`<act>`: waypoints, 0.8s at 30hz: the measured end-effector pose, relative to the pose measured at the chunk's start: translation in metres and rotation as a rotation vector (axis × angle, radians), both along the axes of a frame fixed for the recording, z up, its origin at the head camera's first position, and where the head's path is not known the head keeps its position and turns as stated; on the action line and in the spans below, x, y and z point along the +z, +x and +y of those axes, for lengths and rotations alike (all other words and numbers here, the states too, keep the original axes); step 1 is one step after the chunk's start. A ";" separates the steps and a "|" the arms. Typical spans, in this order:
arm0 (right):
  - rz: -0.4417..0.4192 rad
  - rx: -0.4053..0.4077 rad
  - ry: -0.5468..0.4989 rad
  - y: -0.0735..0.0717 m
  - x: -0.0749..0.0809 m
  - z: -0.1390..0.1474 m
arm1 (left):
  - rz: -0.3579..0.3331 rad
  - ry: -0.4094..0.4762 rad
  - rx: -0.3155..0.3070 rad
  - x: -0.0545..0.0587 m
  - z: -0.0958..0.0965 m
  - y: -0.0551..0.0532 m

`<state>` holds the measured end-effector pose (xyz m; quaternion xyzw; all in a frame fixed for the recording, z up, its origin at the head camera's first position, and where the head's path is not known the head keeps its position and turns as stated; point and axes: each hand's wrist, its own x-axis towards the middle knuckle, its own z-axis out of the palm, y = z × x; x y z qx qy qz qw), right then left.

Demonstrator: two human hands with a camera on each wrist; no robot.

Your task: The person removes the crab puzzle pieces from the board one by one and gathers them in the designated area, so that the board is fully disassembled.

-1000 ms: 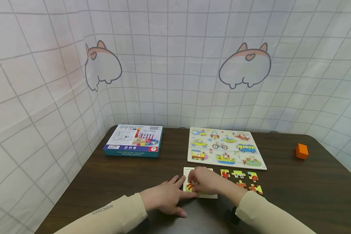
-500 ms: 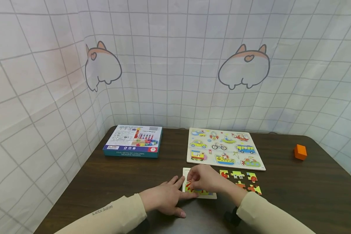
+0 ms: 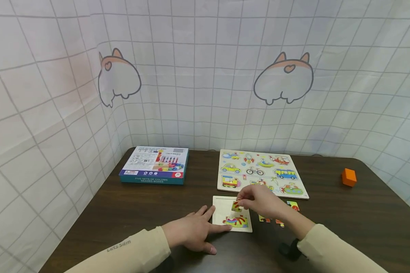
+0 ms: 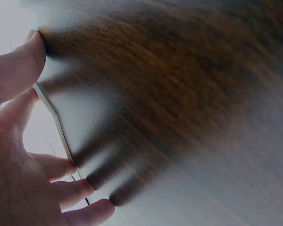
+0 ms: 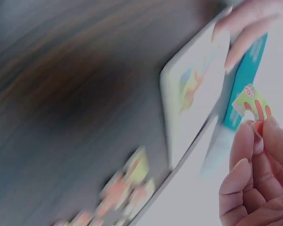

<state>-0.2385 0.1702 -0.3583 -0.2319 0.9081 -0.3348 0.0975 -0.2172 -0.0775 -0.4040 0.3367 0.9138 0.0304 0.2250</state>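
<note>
Between thumb and fingers, my right hand (image 3: 262,201) pinches a jigsaw piece (image 5: 255,104), green-yellow with red stripes. It holds the piece raised over the pale puzzle tray (image 3: 221,207). Joined pieces (image 3: 236,221) with a rainbow and red stripes lie along the tray's near side. Spread out flat, my left hand (image 3: 193,230) rests at the tray's left, fingertips at its left and near edges. The left wrist view shows its straight fingers (image 4: 68,193) reaching the surface. Loose jigsaw pieces (image 3: 293,205) lie right of the tray, partly hidden by my right arm.
Behind the tray lies a large vehicle puzzle board (image 3: 245,171). A boxed bead set (image 3: 153,165) sits at the back left of the dark wooden table (image 3: 130,212). An orange block (image 3: 349,177) stands far right. A grid-patterned curtain (image 3: 205,76) hangs behind.
My right hand has lifted a striped piece off the tray and moved back and to the right with it, uncovering the joined pieces. My left hand stays at the tray.
</note>
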 end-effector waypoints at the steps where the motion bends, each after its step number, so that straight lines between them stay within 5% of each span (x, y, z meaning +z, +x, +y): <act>1: 0.005 -0.011 0.011 0.001 0.001 0.008 | -0.002 0.012 -0.004 -0.005 -0.001 -0.002; 4: 0.022 -0.028 0.028 0.006 -0.001 0.031 | -0.001 0.008 0.011 -0.001 0.001 0.001; 9: 0.000 -0.036 0.044 0.015 -0.009 0.060 | 0.001 -0.030 0.033 0.022 0.004 0.014; 17: -0.064 -0.003 0.043 0.026 -0.021 0.078 | -0.008 0.031 -0.017 -0.025 -0.003 -0.013; 24: -0.112 0.045 0.020 0.029 -0.026 0.077 | 0.007 0.022 -0.031 -0.035 -0.005 -0.019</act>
